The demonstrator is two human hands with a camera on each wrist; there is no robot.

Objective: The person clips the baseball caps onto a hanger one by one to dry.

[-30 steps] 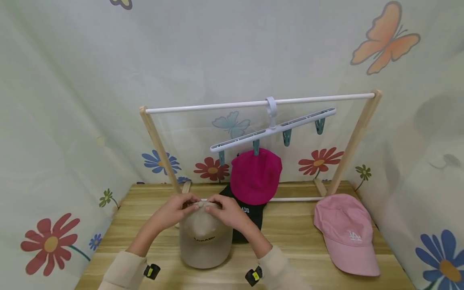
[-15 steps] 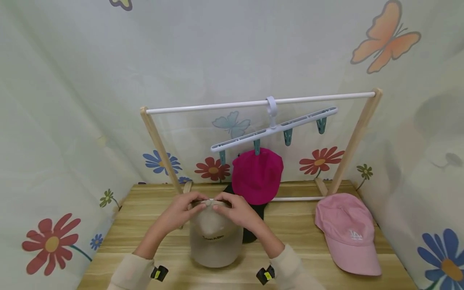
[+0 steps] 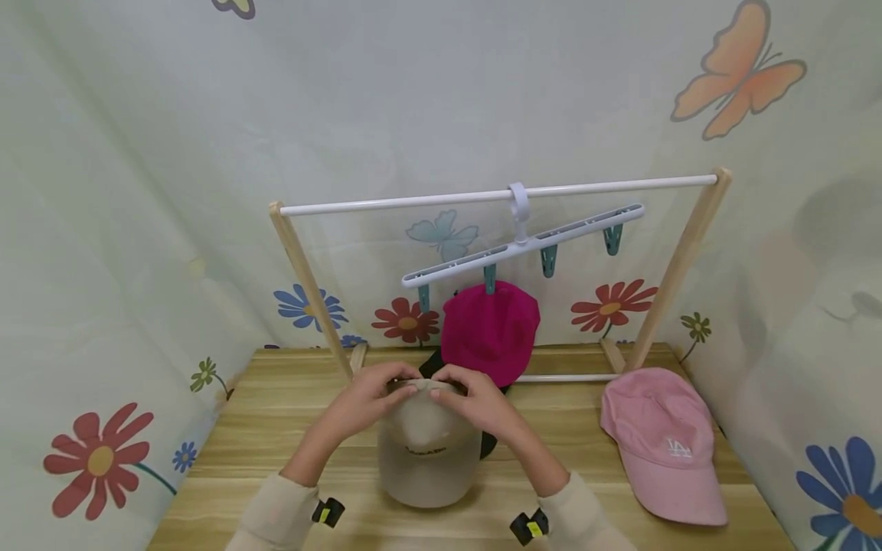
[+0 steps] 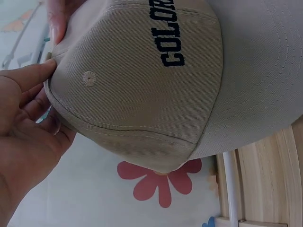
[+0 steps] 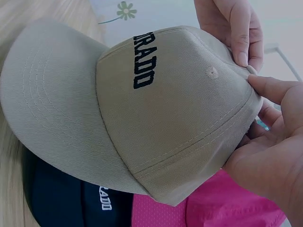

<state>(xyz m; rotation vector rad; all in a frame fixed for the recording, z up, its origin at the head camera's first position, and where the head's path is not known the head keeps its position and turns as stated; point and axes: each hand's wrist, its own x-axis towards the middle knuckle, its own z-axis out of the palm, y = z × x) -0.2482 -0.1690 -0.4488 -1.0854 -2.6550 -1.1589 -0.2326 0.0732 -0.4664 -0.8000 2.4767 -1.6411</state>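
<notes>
Hands meet at the crown of a beige cap (image 3: 429, 451) in front of the rack (image 3: 499, 193). The left hand (image 3: 364, 398) pinches the cap's back edge on one side, thumb on the outside and fingers curled under; the right hand (image 3: 474, 399) pinches it on the other side in the same way, thumb tip near the top button. The cap's brim points toward the person, and dark lettering runs across its front. Whether the brim touches the tabletop (image 3: 276, 428) I cannot tell.

A black cap (image 5: 71, 201) lies under the beige one, close to the rack's base, only its edge showing past the beige crown. A magenta cap (image 3: 491, 330) hangs from one teal clip of a white hanger (image 3: 524, 243), which hooks over the rack's white rail and tilts down toward the rack's left post. The other clips hold nothing. A pink cap (image 3: 661, 444) lies on the tabletop near the rack's right post, well apart from the hands. Cloth with printed flowers and butterflies hangs behind the rack.
</notes>
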